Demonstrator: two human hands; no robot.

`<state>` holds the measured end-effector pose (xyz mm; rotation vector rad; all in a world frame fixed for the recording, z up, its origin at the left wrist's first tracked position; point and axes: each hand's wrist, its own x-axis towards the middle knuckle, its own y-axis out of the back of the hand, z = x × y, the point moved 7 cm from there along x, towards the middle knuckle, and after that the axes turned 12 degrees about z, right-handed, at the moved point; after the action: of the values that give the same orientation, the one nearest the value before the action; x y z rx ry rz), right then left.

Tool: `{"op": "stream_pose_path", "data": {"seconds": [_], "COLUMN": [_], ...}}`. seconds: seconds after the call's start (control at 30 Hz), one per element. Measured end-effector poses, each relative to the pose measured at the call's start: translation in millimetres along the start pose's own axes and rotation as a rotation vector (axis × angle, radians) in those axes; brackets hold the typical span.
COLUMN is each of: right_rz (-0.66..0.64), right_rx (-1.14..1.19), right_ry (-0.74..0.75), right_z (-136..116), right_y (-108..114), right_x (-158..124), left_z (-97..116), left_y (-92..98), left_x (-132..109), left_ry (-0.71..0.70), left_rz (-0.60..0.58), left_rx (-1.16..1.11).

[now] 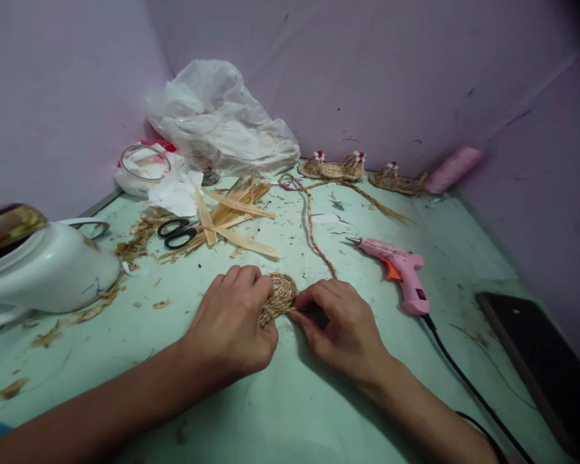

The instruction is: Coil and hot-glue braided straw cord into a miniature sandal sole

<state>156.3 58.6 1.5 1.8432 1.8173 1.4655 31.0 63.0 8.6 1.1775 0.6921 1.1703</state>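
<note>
A dark phone lies at the right of the pale green table. At the far right, a pink roll tilts beside the purple wall. A crumpled plastic bag sits far, left of centre; a white pot is at left.

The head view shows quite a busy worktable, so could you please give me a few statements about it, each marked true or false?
1. The left hand grips the coiled fibre disc. True.
2. The right hand holds the pink glue gun. False: the right hand has its fingertips at the disc's edge, and the pink glue gun lies on the table.
3. The smartphone lies to the right of the glue gun in the picture. True.
4. The scissors have red handles. False: the scissors have black handles.
</note>
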Motion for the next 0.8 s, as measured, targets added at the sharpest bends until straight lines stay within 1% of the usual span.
{"op": "stream_pose_path", "data": {"seconds": [0.17, 0.23, 0.33, 0.4, 0.5, 0.57, 0.63, 0.7, 0.8], "right_rz": [0.013, 0.019, 0.047, 0.067, 0.068, 0.042, 0.022, 0.022, 0.039], "right_rx": [0.042, 0.05, 0.059, 0.07, 0.062, 0.034, 0.002, -0.035, -0.107], "right_ry": [0.05, 0.05, 0.057, 0.103, 0.219, 0.273, 0.3, 0.331, 0.393], "right_z": [-5, -7, -12, -19, -31, -36, -37, -38, -42], "right_y": [8, 10, 14, 14, 10, 4, -1, -4, -7], "right_x": [-7, -11, -12, -12, -10, -9, -8, -8, -9], "left_z": [5, 4, -2, -10, -22, -23, -19, -16, -15], "left_y": [-1.0, -0.8, 5.4, 14.3, 22.9, 18.9, 10.4, 2.5, -3.5], "left_x": [-2, -3, -2, 2, 8, 8, 7, 6, 5], "left_ry": [-0.113, -0.159, -0.195, -0.159, -0.034, 0.002, -0.006, -0.009, 0.002], "left_rz": [0.036, -0.006, -0.117, -0.148, -0.125, -0.135, -0.151, -0.148, -0.139], "left_rx": [-0.125, -0.178, -0.26, -0.304, -0.299, -0.292, -0.295, -0.295, -0.3]}}
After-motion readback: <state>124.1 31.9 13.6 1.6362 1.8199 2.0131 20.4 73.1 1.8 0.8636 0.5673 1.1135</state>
